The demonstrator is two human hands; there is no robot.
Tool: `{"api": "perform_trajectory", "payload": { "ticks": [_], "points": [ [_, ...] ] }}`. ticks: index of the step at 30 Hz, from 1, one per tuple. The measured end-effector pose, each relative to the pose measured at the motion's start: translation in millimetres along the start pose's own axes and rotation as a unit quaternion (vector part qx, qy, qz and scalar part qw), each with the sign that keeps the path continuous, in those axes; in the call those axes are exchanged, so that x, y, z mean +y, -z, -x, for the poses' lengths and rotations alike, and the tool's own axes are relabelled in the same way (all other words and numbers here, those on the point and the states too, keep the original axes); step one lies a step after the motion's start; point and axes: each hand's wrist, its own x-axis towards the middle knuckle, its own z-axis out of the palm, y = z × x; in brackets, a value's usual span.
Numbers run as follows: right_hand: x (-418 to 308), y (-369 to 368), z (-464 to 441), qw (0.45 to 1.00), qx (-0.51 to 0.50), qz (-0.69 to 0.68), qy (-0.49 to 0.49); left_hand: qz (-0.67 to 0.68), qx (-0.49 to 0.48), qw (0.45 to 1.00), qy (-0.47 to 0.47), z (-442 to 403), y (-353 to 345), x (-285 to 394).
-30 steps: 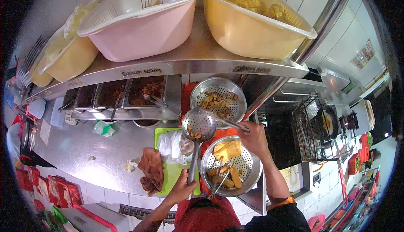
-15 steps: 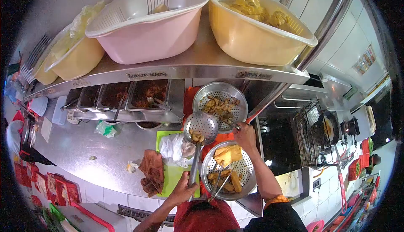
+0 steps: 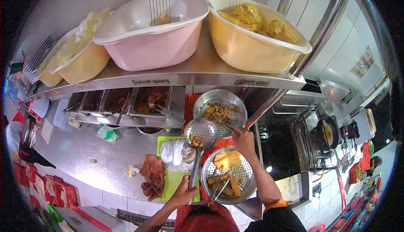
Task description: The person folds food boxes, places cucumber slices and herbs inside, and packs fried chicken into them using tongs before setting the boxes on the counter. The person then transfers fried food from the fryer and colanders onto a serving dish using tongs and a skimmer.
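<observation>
Because the loaded skimmer (image 3: 202, 129) seems to need steadying, our left hand (image 3: 182, 194) clasps its handle (image 3: 195, 171), while our right hand (image 3: 244, 140) grasps tongs (image 3: 229, 128) reaching into the upper colander (image 3: 239, 115).

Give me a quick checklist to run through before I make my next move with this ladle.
1. Left hand closed around the handle of the ladle: ok.
2. Food pieces inside the ladle's bowl: ok.
3. Right hand holding the metal tool: ok.
4. Tool's tip gripping a piece in the upper colander: cannot tell, too small.
5. Ladle apart from the upper colander's rim: cannot tell, they overlap in this view.
6. Lower colander free of utensils: not ok, tongs rest in it.
</observation>
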Motion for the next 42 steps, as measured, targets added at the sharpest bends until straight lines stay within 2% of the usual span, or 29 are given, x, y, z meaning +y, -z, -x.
{"api": "perform_trajectory", "payload": {
  "ticks": [1,5,7,8,9,11,12,14,15,17,18,19,20,21,23,24,25,27,28,29,31,32,33,35,36,37,39,40,42],
  "points": [
    [-8,11,2,0.997,0.013,-0.045,0.053,-0.007,0.0,1.0,-0.004,0,0,-1],
    [-43,38,15,0.99,-0.013,-0.128,0.062,0.002,-0.006,1.0,-0.031,-4,2,-13],
    [-42,41,15,0.99,-0.017,-0.139,-0.027,-0.028,-0.002,0.998,-0.05,-4,3,-12],
    [-21,29,12,0.997,-0.006,-0.076,-0.017,-0.03,0.002,0.998,-0.055,-4,3,-13],
    [-4,16,10,0.997,-0.006,-0.076,-0.017,-0.03,0.002,0.998,-0.055,-4,3,-14],
    [14,0,2,0.996,-0.006,0.018,-0.087,-0.055,0.007,0.998,-0.027,-5,3,-15],
    [20,-5,-2,0.997,-0.015,0.048,-0.065,-0.057,0.009,0.998,-0.032,-5,3,-17],
    [31,-19,-5,0.996,-0.007,0.045,-0.079,0.026,-0.014,0.999,-0.032,-5,4,-22],
    [37,-25,-6,0.994,-0.003,0.043,-0.097,0.022,-0.011,0.999,-0.041,-5,4,-25],
    [41,-27,-8,0.996,0.014,0.058,-0.061,-0.008,-0.018,0.998,-0.056,-5,4,-20],
    [41,-25,-8,0.996,0.005,0.049,-0.074,-0.006,-0.007,1.0,-0.021,-4,2,-13],
    [38,-22,-8,0.995,-0.006,0.041,-0.088,-0.007,-0.005,1.0,-0.025,-2,0,-7],
    [19,-4,-5,0.999,0.024,0.031,-0.029,-0.016,0.011,0.998,-0.054,0,-1,-4],
    [10,6,-3,0.999,0.023,0.03,-0.027,-0.024,0.028,0.996,-0.08,2,-2,-2],
    [-7,18,5,0.992,0.049,-0.109,0.039,-0.015,0.007,0.999,-0.046,5,0,6],
    [-19,26,10,0.993,0.034,-0.098,0.058,-0.008,-0.017,1.0,-0.015,8,1,7],
    [-31,29,14,0.993,0.023,-0.102,0.058,-0.002,-0.01,1.0,-0.007,5,2,0],
    [-46,28,21,0.99,0.004,-0.132,0.053,-0.062,0.021,0.994,-0.09,-4,2,-18],
    [-50,25,22,0.989,0.001,-0.146,0.016,-0.01,-0.006,1.0,-0.007,4,1,1],
    [-55,26,25,0.989,-0.008,-0.149,0.019,-0.004,0.001,1.0,-0.003,2,0,-6],
    [-68,29,30,0.993,-0.072,-0.089,0.026,-0.133,0.054,0.976,-0.162,-4,-1,-9],
    [-70,19,36,0.985,-0.076,-0.152,0.04,-0.098,0.031,0.991,-0.09,-4,0,-9],
    [-72,13,42,0.983,-0.081,-0.158,0.045,-0.098,0.04,0.991,-0.087,-2,-3,-10],
    [-76,-2,47,0.983,-0.106,-0.111,0.1,0.013,-0.02,0.999,-0.045,-8,-1,-14],
    [-75,-9,48,0.98,-0.108,-0.135,0.098,-0.163,0.066,0.973,-0.151,-16,-1,-36],
    [-74,-19,48,0.979,-0.107,-0.14,0.106,-0.127,0.036,0.991,-0.023,-5,-1,-7],
    [-60,-27,47,0.991,-0.085,-0.066,0.076,-0.173,0.032,0.981,-0.085,-13,0,-26],
    [-59,-23,45,0.992,-0.07,-0.072,0.077,-0.171,0.02,0.981,-0.09,-13,-2,-30],
    [-56,-2,39,0.994,-0.056,-0.071,0.056,-0.11,0.008,0.989,-0.096,-18,1,-33]
  ]
}}
